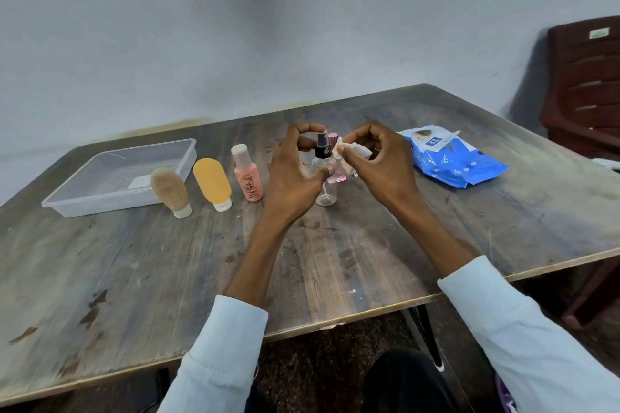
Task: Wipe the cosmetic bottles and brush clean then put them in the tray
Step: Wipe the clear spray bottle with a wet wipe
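Clear plastic spray bottle [324, 178] with a black pump top is held just above the middle of the worn grey wooden table [167, 278], tilted a little with its base toward the viewer. Left hand [295, 171] grips it, thumb across the body and the forefinger curled over the black top. Right hand [379, 161] pinches a small crumpled white wipe [352, 149] between thumb and fingertips, pressed against the bottle's neck. Just behind the held bottle stands a slim pink bottle [336, 161] with a pink cap, partly hidden by the fingers. To the left, in a row, stand a peach bottle [247, 173] with a pale cap, an orange squeeze tube [213, 183] on its white cap, and a tan squeeze tube [169, 189] on its white cap. Beyond the tan tube, at the table's left, lies a clear rectangular plastic tray [100, 204], the tube just in front of its near corner. On the right lies a blue wet-wipe packet [453, 161] with its flap lifted. A dark brown plastic chair [583, 84] stands at the far right.
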